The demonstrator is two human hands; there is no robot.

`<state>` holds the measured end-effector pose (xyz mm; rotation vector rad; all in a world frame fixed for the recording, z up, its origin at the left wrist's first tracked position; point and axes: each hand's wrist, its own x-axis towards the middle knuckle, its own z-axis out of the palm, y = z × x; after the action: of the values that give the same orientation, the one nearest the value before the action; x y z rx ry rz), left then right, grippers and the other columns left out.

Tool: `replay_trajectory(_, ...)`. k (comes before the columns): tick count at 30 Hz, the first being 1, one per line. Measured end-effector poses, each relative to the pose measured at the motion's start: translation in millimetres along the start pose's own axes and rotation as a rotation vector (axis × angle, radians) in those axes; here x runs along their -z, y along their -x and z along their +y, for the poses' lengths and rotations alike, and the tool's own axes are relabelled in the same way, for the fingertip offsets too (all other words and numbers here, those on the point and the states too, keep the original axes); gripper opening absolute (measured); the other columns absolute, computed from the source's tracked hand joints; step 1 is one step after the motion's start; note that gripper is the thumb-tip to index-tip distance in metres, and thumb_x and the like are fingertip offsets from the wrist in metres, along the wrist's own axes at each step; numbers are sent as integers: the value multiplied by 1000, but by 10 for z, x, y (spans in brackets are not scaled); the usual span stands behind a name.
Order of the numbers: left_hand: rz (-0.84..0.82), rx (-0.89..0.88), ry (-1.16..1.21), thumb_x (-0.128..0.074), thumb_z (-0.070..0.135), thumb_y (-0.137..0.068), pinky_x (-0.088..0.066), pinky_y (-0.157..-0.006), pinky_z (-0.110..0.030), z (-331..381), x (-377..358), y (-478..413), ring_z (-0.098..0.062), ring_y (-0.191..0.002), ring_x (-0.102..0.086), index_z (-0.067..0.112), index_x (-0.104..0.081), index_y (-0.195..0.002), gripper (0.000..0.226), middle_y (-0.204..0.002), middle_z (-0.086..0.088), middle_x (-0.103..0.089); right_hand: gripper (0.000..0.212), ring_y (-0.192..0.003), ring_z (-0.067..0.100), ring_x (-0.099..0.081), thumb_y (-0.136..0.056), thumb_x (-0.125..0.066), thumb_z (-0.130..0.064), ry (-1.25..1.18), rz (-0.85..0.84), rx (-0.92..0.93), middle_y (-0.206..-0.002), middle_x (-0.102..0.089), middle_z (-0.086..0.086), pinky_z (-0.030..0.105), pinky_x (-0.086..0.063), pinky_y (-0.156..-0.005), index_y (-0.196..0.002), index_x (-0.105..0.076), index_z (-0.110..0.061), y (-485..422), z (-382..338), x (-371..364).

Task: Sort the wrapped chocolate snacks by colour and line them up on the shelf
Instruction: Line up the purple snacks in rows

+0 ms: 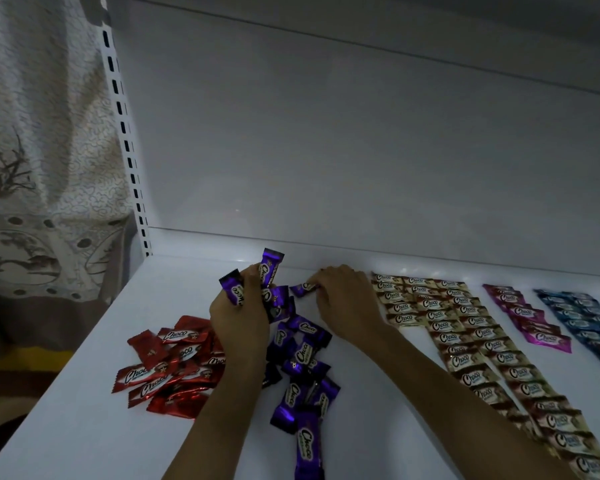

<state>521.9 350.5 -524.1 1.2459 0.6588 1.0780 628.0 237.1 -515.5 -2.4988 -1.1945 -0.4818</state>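
The snacks are small pillow-shaped packs in shiny foil with crimped, saw-toothed ends and a pale oval panel that reads "Choco". They all lie on a white shelf (84,427), grouped by colour.

The left hand (238,323) is clenched around a bunch of purple snacks (269,268), held just above the shelf. At least three show, two fanning up past the fingers and one below them. The right hand (343,299), knuckles up near the back of the shelf, pinches a single purple snack (302,289) by one end with its fingertips.

Between and below the two hands lies a loose purple heap (302,355) of roughly a dozen packs at all angles, trailing toward the front edge. Left of it, partly under the left forearm, is a red heap (174,365) of about ten overlapping packs, too jumbled to count exactly.

Right of the right arm, the cream-and-brown snacks (465,327) are laid in three overlapping columns. The leftmost is short with five packs. The other two run to the front edge, each well over ten. Further right is one pink row (530,317) of five or six packs, then blue rows (582,317) cut off by the frame edge, so their count cannot be told.

A patterned curtain (32,168) hangs left of the shelf's slotted upright (125,133).
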Motion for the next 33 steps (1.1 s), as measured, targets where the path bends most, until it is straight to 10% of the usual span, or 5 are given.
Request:
replay_trajectory(5, -45, -29, 2, -58, 25, -94, -35, -42, -10, -8, 5, 25, -2, -41, -45, 12, -48, -58, 40, -43, 9, -47, 38, -126, 19, -40, -96, -39, -18, 122, -203, 78, -139, -49, 0, 29, -20, -103, -132, -51, -14, -50, -6, -272)
replay_trajectory(12, -93, -7, -28, -59, 32, -92, -37, -42, -12, -13, -31, 39, -1, -41, -46, 8, -53, -63, 38, -48, 1, -49, 32, -117, 24, -48, -93, -41, -15, 176, -187, -56, -129, -55, 8, 37, -31, -103, -120, -56, -7, -198, -27, -351)
replay_trajectory(19, -239, 24, -40, -61, 35, -90, -37, -45, -24, 26, -42, 85, -3, -37, -37, 18, -44, -52, 45, -38, 9, -41, 23, -76, 4, -66, -90, -58, -39, -1034, -109, -418, -81, -73, -6, 16, -47, -70, -85, -74, -22, -170, -294, 333)
replay_trajectory(29, -164, 68, 21, -58, 34, -91, -52, -57, -21, 40, -23, 77, -6, -56, -63, 21, -64, -67, 28, -55, 7, -64, 7, -71, 9, -68, -82, -70, -9, -1042, -162, -371, -77, -73, 1, 24, -51, -69, -85, -71, -15, -4, -46, 568)
replay_trajectory(33, -121, 81, 37, -58, 35, -92, -50, -67, -28, 54, -14, 73, -4, -62, -66, 30, -68, -75, 21, -62, 11, -69, 7, -74, 6, -64, -81, -72, -13, -555, 4, -221, -83, -72, -2, 19, -49, -68, -88, -73, -14, -3, 6, 263)
